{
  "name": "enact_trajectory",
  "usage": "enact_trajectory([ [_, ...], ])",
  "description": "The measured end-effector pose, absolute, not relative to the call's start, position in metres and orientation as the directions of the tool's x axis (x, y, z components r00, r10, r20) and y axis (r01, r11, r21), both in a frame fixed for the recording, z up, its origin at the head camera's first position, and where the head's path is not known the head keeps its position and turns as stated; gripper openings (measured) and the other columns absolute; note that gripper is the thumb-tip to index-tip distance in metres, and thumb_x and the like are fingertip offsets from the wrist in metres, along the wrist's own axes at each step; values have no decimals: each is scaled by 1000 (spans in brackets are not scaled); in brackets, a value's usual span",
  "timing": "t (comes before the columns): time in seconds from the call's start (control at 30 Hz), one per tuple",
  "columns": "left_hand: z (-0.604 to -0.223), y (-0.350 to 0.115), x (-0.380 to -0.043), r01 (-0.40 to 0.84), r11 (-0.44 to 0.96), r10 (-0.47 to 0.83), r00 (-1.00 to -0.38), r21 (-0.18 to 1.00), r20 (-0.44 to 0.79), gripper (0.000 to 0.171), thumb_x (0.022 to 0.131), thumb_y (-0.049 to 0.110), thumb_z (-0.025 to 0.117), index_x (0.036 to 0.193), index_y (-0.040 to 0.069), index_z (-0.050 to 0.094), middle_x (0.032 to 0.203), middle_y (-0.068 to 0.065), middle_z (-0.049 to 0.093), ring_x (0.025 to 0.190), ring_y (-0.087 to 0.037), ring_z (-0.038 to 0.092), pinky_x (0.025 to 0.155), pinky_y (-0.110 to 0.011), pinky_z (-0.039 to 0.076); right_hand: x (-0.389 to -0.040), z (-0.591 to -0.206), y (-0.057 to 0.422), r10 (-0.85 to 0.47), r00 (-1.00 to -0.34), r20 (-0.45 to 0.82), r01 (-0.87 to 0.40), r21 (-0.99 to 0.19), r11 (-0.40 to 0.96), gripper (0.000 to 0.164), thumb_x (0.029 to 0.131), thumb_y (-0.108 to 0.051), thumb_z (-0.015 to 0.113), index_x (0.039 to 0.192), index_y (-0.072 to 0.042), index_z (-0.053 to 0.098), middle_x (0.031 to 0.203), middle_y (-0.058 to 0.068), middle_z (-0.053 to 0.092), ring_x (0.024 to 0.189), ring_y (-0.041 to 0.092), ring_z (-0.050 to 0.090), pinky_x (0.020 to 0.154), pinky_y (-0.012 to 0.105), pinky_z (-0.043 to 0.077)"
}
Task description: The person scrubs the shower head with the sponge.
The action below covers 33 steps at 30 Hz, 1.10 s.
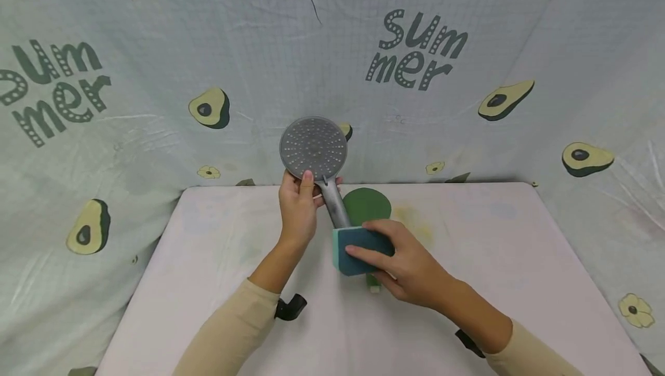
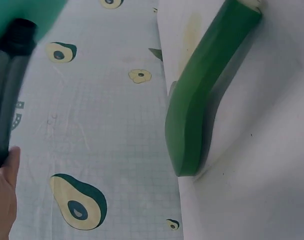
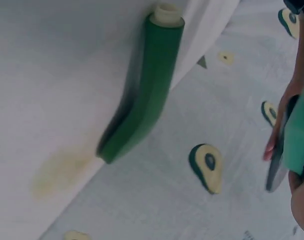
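Note:
My left hand (image 1: pixel 299 209) grips a grey shower head (image 1: pixel 313 148) just below its round face, thumb in front and the nozzles turned toward the head camera. Its handle (image 2: pixel 5 100) slants down to the right. In my right hand (image 1: pixel 418 269) is a thick blue-and-teal sponge (image 1: pixel 358 259), pinched between fingers and thumb. The sponge covers the lower end of the handle in the head view. Behind and below them, a green shower head (image 1: pixel 366 205) lies on the table, its pale end showing under the sponge. The right wrist view shows the sponge's teal side (image 3: pixel 295 140) at the right edge.
A pale cloth covers the table (image 1: pixel 234 220). Behind it and at both sides hangs a curtain (image 1: pixel 260 75) printed with avocados, flowers and lettering. A yellowish stain (image 1: pixel 413 220) marks the cloth beside the green shower head. Black wrist devices (image 1: pixel 292 308) sit by both sleeves.

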<state>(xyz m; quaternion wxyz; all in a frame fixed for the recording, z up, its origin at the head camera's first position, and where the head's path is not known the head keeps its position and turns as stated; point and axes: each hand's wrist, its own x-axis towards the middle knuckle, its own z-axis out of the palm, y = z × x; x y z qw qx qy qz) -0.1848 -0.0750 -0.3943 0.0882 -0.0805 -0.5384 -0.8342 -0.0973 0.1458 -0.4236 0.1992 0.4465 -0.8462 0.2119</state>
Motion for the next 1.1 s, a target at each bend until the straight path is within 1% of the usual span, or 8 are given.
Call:
enact_trajectory([
  [0.1, -396, -75, -186, 240, -346, -74, -971, 907, 229, 31, 112, 11, 39, 139, -4, 40, 130, -29, 60, 97, -29, 76, 77, -34, 64, -96, -422, 135, -743, -408, 531, -856, 62, 514, 67, 79, -18, 91, 140, -31, 65, 140, 15, 55, 127, 33, 54, 104, 47, 54],
  [0.2, -397, -76, -187, 234, -294, -75, -972, 927, 221, 32, 113, 10, 39, 141, -5, 38, 132, -28, 58, 105, -42, 72, 76, -32, 64, -92, -423, 126, -796, -350, 494, -830, 230, 508, 65, 79, -24, 93, 138, -30, 66, 138, 10, 58, 125, 31, 56, 104, 42, 54],
  [0.3, -397, -79, -187, 217, -262, -74, -976, 940, 204, 33, 113, 11, 38, 142, -4, 37, 134, -27, 57, 107, -48, 70, 75, -33, 64, -89, -423, 123, -805, -352, 478, -813, 269, 516, 67, 79, -24, 93, 139, -30, 65, 138, 10, 57, 125, 31, 57, 104, 40, 53],
  [0.43, -397, -83, -187, 187, -246, -62, -982, 951, 177, 37, 113, 12, 36, 148, -1, 35, 135, -25, 58, 98, -38, 75, 74, -33, 64, -90, -422, 132, -750, -428, 504, -814, 146, 562, 77, 74, -22, 96, 142, -34, 61, 139, 16, 55, 128, 35, 53, 104, 45, 55],
  [0.67, -392, -86, -185, 170, -305, -52, -985, 937, 162, 39, 113, 15, 37, 150, 3, 38, 136, -23, 60, 87, -19, 78, 73, -36, 65, -100, -436, 165, -602, -669, 435, -743, -378, 552, 80, 80, -8, 89, 149, -24, 50, 153, 17, 39, 138, 34, 44, 96, 45, 59],
  [0.77, -392, -85, -185, 183, -328, -51, -983, 927, 176, 38, 113, 15, 38, 150, 4, 38, 137, -21, 61, 90, -19, 78, 76, -38, 64, -102, -439, 171, -586, -701, 407, -712, -442, 545, 80, 83, -6, 86, 151, -25, 48, 158, 14, 36, 141, 32, 42, 96, 44, 59],
  [0.87, -393, -83, -185, 189, -332, -53, -982, 924, 182, 38, 114, 16, 38, 150, 5, 38, 138, -20, 61, 93, -21, 78, 78, -38, 64, -102, -433, 167, -617, -640, 458, -766, -313, 562, 79, 79, -6, 89, 147, -28, 55, 153, 17, 41, 138, 36, 43, 97, 48, 58],
  [1.1, -398, -78, -188, 179, -312, -38, -984, 933, 176, 40, 114, 15, 36, 152, 3, 34, 141, -22, 57, 104, -35, 75, 79, -37, 64, -90, -422, 134, -769, -379, 515, -807, 222, 547, 69, 78, -21, 93, 139, -34, 64, 137, 11, 57, 119, 32, 54, 99, 44, 54],
])
